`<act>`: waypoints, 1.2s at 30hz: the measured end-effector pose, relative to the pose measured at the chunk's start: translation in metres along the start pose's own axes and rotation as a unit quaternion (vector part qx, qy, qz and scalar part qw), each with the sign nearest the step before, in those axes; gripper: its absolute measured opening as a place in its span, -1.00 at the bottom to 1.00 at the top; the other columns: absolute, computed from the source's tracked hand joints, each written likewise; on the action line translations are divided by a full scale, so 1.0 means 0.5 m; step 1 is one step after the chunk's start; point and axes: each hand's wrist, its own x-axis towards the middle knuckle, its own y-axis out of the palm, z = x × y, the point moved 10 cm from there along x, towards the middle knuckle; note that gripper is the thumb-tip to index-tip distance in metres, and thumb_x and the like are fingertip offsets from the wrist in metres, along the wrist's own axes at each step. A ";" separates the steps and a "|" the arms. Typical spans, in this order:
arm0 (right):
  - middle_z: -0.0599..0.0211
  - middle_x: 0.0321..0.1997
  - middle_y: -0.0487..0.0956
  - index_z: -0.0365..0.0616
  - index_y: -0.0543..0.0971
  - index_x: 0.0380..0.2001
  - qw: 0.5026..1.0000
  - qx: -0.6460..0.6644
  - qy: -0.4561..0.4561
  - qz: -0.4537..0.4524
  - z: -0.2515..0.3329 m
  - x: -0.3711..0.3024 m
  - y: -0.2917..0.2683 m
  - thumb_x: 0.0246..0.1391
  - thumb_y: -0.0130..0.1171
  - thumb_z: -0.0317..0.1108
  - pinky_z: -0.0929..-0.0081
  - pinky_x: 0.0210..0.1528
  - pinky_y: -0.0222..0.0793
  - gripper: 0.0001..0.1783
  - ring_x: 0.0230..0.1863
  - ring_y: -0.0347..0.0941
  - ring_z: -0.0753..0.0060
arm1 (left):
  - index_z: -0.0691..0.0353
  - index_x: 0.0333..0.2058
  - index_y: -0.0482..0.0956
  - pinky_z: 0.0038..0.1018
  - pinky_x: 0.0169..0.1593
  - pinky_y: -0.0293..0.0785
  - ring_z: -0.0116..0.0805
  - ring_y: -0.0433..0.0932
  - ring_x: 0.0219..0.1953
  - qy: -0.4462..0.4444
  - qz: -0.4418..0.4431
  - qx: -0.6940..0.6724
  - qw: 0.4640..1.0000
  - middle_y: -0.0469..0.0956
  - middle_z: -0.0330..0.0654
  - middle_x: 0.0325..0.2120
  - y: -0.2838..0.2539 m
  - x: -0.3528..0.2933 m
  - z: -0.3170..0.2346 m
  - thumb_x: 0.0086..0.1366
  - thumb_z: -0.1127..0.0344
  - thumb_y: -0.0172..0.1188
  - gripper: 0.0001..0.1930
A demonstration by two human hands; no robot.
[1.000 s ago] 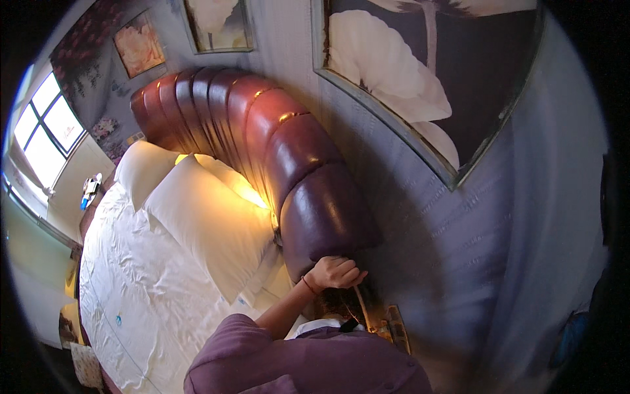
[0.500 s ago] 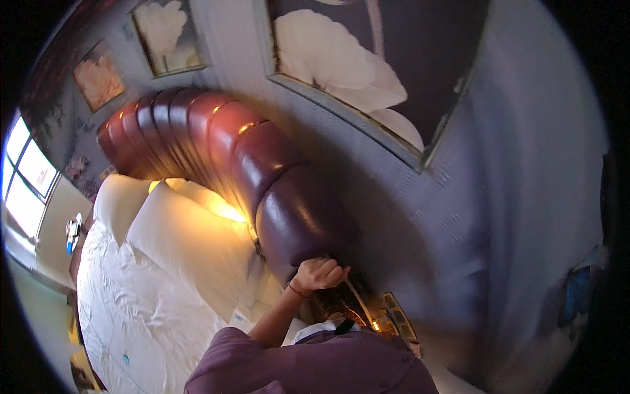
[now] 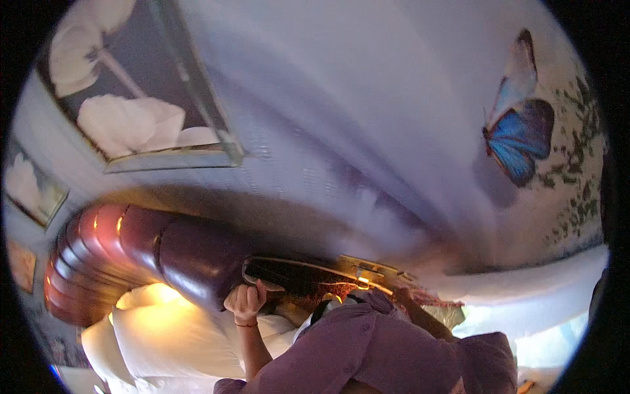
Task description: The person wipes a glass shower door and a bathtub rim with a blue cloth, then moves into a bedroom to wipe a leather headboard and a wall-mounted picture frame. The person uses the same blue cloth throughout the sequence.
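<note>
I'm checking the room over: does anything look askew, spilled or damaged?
Nothing looks plainly damaged or spilled. The large framed flower picture slants, but the wide fisheye view may explain that. Near the left hand, the padded headboard looks intact; the dark area beyond is hard to judge.

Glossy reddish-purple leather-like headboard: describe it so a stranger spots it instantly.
Find the bluish-grey painted wall, then look lower left, to the plump white cloth pillows. Above them curves the glossy reddish-purple leather-like headboard, its near end by the bare, curled left hand. Unlike the pale pillows, it is dark, shiny and divided into fat padded ribs.
</note>
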 end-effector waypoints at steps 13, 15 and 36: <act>-0.05 -0.45 0.63 -0.12 0.65 -0.42 0.990 -0.102 -0.018 -0.096 -0.163 -0.064 0.085 0.01 0.12 -0.03 0.04 -0.35 0.47 -0.63 -0.38 0.61 -0.02 | 0.12 -0.71 0.15 -0.31 -0.73 0.08 -0.25 0.22 -0.82 -0.002 -0.026 0.058 0.998 0.19 -0.22 -0.78 0.016 0.015 -0.021 0.26 0.43 0.24 -0.54; 0.00 -0.39 0.66 -0.08 0.67 -0.36 0.983 0.110 0.119 -0.092 -0.125 -0.081 0.009 -0.01 0.13 -0.03 0.07 -0.26 0.50 -0.64 -0.30 0.62 -0.03 | 0.13 -0.71 0.15 -0.29 -0.73 0.08 -0.21 0.23 -0.81 -0.037 -0.031 0.079 0.996 0.20 -0.20 -0.77 -0.005 -0.012 0.001 0.27 0.44 0.23 -0.54; 0.18 -0.41 0.68 -0.09 0.71 -0.36 0.994 0.108 -0.034 -0.004 -0.350 -0.135 -0.038 0.01 0.26 -0.11 0.19 -0.20 0.50 -0.72 -0.35 0.60 0.17 | 0.28 -0.71 0.30 -0.34 -0.63 0.12 -0.22 0.18 -0.75 -0.297 0.124 -0.246 0.914 0.26 -0.07 -0.76 0.075 -0.014 -0.320 0.23 0.47 0.29 -0.61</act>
